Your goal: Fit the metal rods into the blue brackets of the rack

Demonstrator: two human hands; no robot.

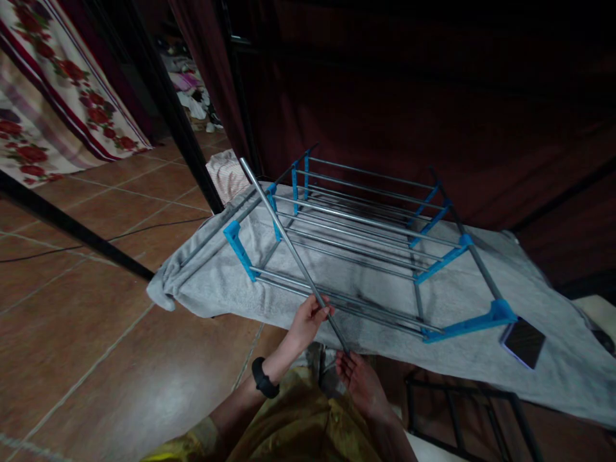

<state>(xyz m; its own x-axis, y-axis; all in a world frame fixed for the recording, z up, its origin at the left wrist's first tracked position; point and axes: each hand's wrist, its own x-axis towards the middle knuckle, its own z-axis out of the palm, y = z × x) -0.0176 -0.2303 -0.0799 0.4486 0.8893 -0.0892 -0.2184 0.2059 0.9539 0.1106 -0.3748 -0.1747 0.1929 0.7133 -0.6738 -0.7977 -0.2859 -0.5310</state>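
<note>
A rack [366, 237] of grey metal rods and blue plastic connectors lies on its side on a grey towel [481, 301] spread on the floor. I hold a loose grey metal rod [283, 234] slanting up and to the left across the rack. My left hand [308, 319], with a black band on its wrist, pinches the rod near its lower part. My right hand [360, 378] is cupped palm up under the rod's lower end, with its fingers curled at the tip.
A dark phone [523, 341] lies on the towel at the right. A black metal frame [462, 410] lies on the brown tiled floor [96, 333] near my knees. Black bars [168, 109] stand at the left, a floral cloth [58, 96] behind, dark curtains ahead.
</note>
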